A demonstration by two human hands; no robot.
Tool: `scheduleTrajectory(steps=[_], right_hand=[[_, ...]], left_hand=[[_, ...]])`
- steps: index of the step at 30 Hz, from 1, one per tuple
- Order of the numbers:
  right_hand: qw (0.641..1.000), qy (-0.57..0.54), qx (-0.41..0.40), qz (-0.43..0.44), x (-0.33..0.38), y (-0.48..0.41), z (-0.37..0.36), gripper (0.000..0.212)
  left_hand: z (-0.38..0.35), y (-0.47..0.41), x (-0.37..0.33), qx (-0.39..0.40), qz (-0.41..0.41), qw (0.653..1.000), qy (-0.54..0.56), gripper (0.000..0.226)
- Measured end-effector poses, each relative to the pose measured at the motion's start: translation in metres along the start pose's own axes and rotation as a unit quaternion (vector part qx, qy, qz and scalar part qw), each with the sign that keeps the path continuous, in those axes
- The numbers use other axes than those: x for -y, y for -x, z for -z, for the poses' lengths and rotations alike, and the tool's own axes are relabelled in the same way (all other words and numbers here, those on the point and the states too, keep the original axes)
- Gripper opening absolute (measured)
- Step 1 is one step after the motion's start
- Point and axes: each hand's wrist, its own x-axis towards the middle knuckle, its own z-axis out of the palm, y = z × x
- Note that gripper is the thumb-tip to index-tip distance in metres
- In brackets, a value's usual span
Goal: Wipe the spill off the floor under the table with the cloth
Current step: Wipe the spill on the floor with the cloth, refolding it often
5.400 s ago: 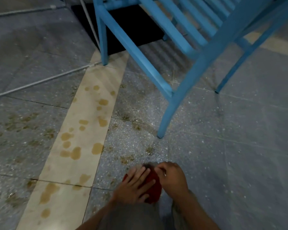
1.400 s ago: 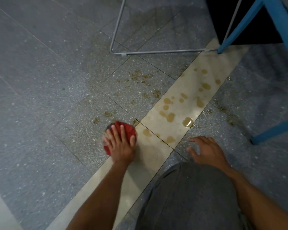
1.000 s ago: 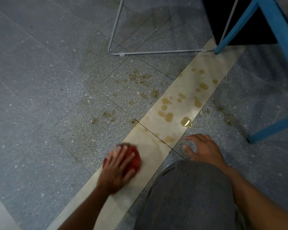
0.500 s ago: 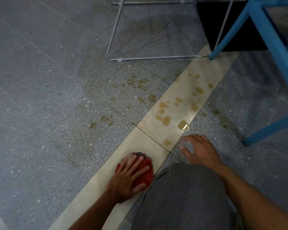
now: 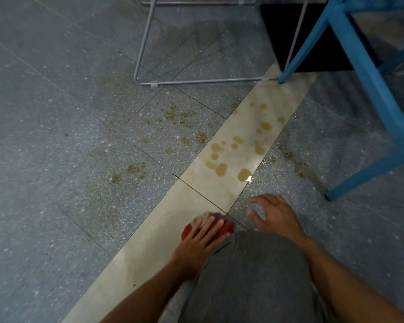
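A red cloth [image 5: 225,227] lies on the cream floor strip just in front of my knee. My left hand [image 5: 197,243] presses flat on it with straight, spread fingers and covers most of it. My right hand [image 5: 274,214] rests on the grey tile to the right of the cloth, fingers spread and holding nothing. Brown spill drops [image 5: 221,169] dot the cream strip beyond the hands. More brown specks [image 5: 180,116] lie scattered over the grey tiles to the left. A streaky wet film shows on the strip near the cloth.
A blue wooden leg frame [image 5: 369,73] stands at the right, one foot near my right hand. A grey metal wire frame [image 5: 196,81] sits on the floor at the top. A black block [image 5: 313,38] lies behind them. My grey-clad knee [image 5: 252,271] fills the bottom.
My left hand has slid the cloth to the right along the cream strip, from the grey tile at the left to just in front of my knee. My right hand has stayed on the floor.
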Motion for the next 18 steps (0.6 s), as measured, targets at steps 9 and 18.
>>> scheduleTrajectory(steps=[9, 18], right_hand=[[0.999, -0.006, 0.033, 0.001, -0.001, 0.001, -0.013, 0.043], [0.998, -0.01, 0.054, 0.026, 0.016, -0.012, -0.013, 0.044]], left_hand=[[0.042, -0.034, 0.076, -0.078, 0.348, 0.932, 0.07, 0.076], [-0.007, 0.084, 0.009, -0.018, 0.06, 0.998, 0.011, 0.075]])
